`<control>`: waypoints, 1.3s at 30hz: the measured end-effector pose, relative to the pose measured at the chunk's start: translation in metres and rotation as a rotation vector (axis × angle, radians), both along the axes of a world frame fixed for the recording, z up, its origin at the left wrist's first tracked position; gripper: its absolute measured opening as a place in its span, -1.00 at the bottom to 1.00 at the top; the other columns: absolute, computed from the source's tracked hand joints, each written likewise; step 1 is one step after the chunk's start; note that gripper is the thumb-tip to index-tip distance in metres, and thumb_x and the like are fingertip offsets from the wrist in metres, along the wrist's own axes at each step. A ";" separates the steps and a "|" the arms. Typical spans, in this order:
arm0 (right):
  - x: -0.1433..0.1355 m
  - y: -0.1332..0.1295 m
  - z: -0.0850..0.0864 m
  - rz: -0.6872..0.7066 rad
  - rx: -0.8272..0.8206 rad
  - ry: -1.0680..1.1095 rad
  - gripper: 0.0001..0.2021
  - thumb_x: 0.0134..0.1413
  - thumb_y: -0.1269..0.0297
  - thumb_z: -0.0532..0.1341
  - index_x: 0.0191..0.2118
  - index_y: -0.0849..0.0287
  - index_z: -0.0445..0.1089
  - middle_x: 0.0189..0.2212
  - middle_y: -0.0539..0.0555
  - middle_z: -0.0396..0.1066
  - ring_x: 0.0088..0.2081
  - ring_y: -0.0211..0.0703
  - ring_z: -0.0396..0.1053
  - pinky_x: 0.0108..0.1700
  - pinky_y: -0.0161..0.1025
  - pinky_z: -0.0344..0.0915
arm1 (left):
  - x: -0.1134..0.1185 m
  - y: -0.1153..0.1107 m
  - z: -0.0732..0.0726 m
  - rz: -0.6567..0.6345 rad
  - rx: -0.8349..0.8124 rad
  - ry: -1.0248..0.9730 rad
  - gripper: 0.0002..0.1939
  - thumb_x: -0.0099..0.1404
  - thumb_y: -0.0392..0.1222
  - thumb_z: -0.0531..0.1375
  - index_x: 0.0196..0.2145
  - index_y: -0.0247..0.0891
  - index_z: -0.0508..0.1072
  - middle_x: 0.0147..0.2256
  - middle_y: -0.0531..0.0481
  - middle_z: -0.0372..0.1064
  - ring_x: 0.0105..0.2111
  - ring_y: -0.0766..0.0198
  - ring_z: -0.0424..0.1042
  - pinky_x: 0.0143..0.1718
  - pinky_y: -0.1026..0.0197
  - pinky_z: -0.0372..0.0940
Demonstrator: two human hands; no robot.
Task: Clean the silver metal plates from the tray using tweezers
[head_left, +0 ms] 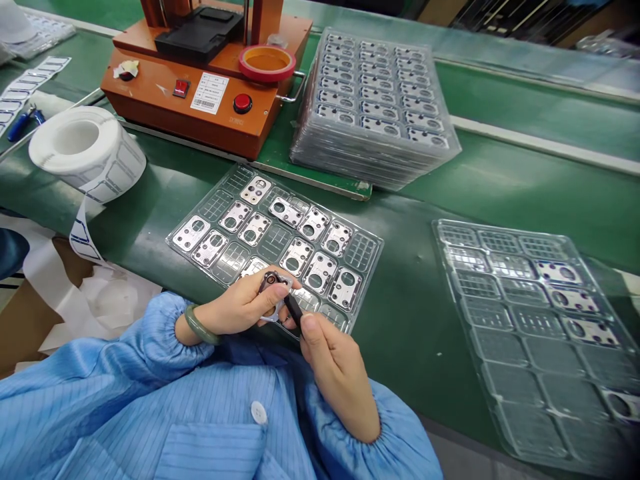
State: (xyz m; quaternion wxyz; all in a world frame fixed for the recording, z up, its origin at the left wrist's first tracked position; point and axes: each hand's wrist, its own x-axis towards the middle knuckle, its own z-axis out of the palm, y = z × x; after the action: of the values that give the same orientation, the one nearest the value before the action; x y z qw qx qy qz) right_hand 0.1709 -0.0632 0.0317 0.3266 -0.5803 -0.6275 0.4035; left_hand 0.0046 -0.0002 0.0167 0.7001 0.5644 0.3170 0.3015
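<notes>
My left hand [245, 301] is closed on a small metal plate [273, 310] with round holes, held tilted over the near edge of a clear plastic tray [367, 267]. In my right hand [333, 360] is a slim black tool [293, 308], its tip against or close to the plate; the tip's kind is hidden. Several similar silver plates [320, 271] with round openings lie in the tray's pockets beyond my hands. Some pockets hold no plate.
Behind the tray stands an orange press machine [190, 127] with a red tape roll [267, 63] on it. A tall stack of filled trays [375, 100] is beside it. A label roll [87, 150] sits at left. Another clear tray [530, 360] with a few plates lies at right.
</notes>
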 end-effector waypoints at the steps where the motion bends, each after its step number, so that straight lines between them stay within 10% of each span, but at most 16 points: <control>1: 0.000 0.000 -0.001 0.002 -0.010 0.006 -0.59 0.32 0.10 -0.07 -0.45 0.16 0.34 -0.73 -0.12 0.12 -0.68 -0.32 0.10 -0.63 -0.36 0.08 | 0.000 0.000 0.000 0.001 0.002 0.001 -0.52 0.36 0.15 -0.03 -0.07 -0.35 0.29 -0.52 0.06 0.32 -0.67 0.48 0.16 -0.65 0.38 0.09; 10: -0.008 -0.004 -0.006 -0.148 0.242 -0.108 -0.90 0.17 0.23 0.18 -0.31 0.14 0.35 -0.61 -0.10 0.36 -0.63 -0.31 0.26 -0.55 -0.37 0.22 | -0.001 0.002 0.001 -0.017 0.032 0.028 -0.51 0.36 0.17 -0.05 -0.06 -0.33 0.28 -0.52 0.08 0.28 -0.66 0.48 0.16 -0.63 0.38 0.10; 32: 0.002 0.001 -0.004 -0.001 0.225 -0.077 -0.77 0.26 0.29 0.07 -0.35 0.13 0.44 -0.59 -0.08 0.41 -0.61 -0.32 0.31 -0.53 -0.37 0.21 | -0.005 0.001 0.000 -0.119 -0.066 -0.147 -0.68 0.40 0.02 -0.03 -0.09 -0.30 0.21 -0.49 0.08 0.27 -0.59 0.44 0.20 -0.56 0.35 0.14; 39: 0.004 0.001 -0.010 0.023 0.188 -0.047 -0.57 0.31 0.27 -0.02 -0.63 0.12 0.16 -0.70 -0.07 0.26 -0.64 -0.32 0.25 -0.50 -0.35 0.20 | -0.006 0.002 0.001 -0.133 -0.138 -0.113 -0.61 0.40 0.00 -0.05 -0.04 -0.38 0.27 -0.49 0.03 0.31 -0.62 0.41 0.27 -0.56 0.32 0.18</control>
State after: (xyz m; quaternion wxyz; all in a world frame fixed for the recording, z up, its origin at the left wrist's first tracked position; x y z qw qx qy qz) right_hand 0.1750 -0.0624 0.0217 0.3600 -0.5494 -0.6766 0.3329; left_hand -0.0010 0.0014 0.0181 0.7725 0.5166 0.2589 0.2631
